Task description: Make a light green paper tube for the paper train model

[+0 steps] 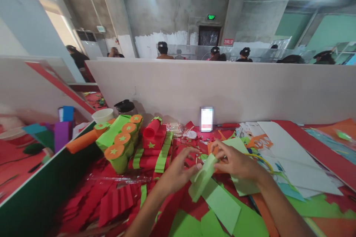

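A light-green folded paper piece [202, 180] is held up at a slant over the work area, with a curled flap on its side. My right hand [232, 160] pinches its upper end between thumb and fingers. At its left edge is my left hand [182, 168], fingers apart and curved, the thumb tip at the paper; whether it presses on it is hard to see. Beneath lies a flat light-green paper strip [222, 205] on brighter green sheets [185, 224].
To the left stand green rolls with orange star-marked tops [115, 152] and a red paper tank-like model [151, 144]. Folded red paper [115, 203] lies in front of them. White sheets [289, 155] are at right, and a lit phone [206, 119] leans against the white partition [222, 89].
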Motion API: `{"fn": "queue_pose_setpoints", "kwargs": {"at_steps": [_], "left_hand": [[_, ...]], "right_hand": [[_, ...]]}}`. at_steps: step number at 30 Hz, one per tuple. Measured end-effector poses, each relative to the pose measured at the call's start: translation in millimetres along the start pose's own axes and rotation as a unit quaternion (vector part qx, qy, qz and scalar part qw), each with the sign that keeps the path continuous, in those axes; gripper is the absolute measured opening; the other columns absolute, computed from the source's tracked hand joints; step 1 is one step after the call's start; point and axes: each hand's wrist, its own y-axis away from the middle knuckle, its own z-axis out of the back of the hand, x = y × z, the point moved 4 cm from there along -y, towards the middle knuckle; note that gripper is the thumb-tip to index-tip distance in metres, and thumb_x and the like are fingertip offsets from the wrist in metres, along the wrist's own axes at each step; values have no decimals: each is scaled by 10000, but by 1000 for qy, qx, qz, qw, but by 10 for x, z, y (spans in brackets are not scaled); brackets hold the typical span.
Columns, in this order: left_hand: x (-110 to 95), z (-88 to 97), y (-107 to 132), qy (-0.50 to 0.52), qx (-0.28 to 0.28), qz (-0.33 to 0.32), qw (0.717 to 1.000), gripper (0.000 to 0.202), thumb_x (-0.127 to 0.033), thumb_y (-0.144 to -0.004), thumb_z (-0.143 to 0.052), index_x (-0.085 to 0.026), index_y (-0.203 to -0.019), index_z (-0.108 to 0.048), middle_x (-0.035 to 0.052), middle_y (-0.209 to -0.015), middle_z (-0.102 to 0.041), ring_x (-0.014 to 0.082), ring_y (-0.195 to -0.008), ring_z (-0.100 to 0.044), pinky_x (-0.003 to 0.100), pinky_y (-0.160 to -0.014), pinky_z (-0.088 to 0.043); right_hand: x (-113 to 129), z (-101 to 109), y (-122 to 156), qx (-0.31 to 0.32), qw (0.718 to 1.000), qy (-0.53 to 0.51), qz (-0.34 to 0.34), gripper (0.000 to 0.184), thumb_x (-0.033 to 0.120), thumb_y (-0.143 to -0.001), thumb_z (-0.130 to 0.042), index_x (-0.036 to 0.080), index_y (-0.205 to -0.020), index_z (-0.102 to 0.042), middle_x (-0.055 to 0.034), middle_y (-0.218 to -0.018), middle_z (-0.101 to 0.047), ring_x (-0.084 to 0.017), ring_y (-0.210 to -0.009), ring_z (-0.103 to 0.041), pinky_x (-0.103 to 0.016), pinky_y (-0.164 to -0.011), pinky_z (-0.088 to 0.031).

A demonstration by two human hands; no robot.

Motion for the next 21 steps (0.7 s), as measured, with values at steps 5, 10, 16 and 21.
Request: {"fn": "queue_pose_setpoints", "kwargs": {"at_steps": [5,10,16,21], "left_hand": [[-156,-152,110,-85,96,-19,992,281,-289,-816,-646,-253,-1094,-657,65,-1076,-669,239,-978,-593,315,-877,-432],[-277,-128,156,-96,121,-27,988,360,-216,-804,-630,-270,-1160,-627,57,-1110,-659,234,-983,-597,299,-836,-455],[-386,-115,165,-92,129,-56,986,282,-194,-801,-628,-275,-1060,-707,61,-1114,-662,252,-1033,-599,329,-929,-440],[-304,-119,138,-44,148,-34,987,277,-173,-808,-604,-280,-1040,-712,53,-1169,-629,241,-1088,-580,324,-964,-421]], "right_hand": [[254,-280,15,110,992,59,35,243,241,-834,-619,263,-990,-435,85,-614,-562,-99,-505,-393,-212,-511,-295],[374,-320,60,102,990,85,43,279,206,-796,-642,262,-940,-408,65,-702,-589,-113,-592,-449,-213,-548,-304],[362,-331,66,116,992,41,27,333,127,-744,-647,258,-933,-407,69,-699,-560,-112,-616,-462,-208,-572,-328],[338,-343,45,121,992,2,33,340,103,-734,-639,257,-941,-418,91,-646,-496,-97,-572,-371,-204,-546,-306]]}}
